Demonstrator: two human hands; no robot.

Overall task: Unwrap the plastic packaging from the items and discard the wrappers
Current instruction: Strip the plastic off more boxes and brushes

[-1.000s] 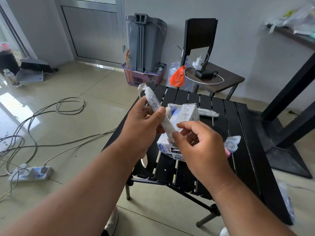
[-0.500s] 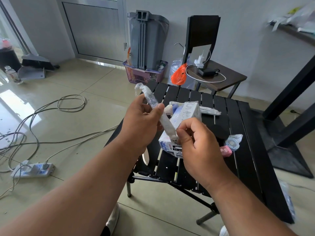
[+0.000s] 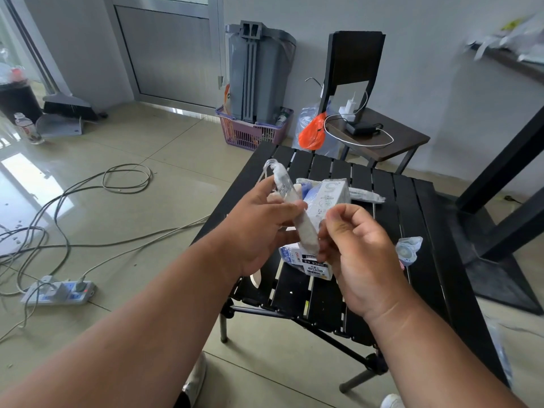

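My left hand [image 3: 259, 228] grips the wrapped stick [image 3: 297, 213] mid-length to steady it above the counter [image 3: 391, 293]; my right hand's [image 3: 356, 254] fingers pinch its lower end, probably to tear the plastic. The box [image 3: 321, 201] lies just behind it.

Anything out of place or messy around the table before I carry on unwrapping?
Nothing is spilled or damaged on the black slatted table. The white box leans tilted on other packets. Off the table, loose cables sprawl across the floor to a power strip, which looks like a trip hazard. Both hands, left hand and right hand, hold the wrapped item.
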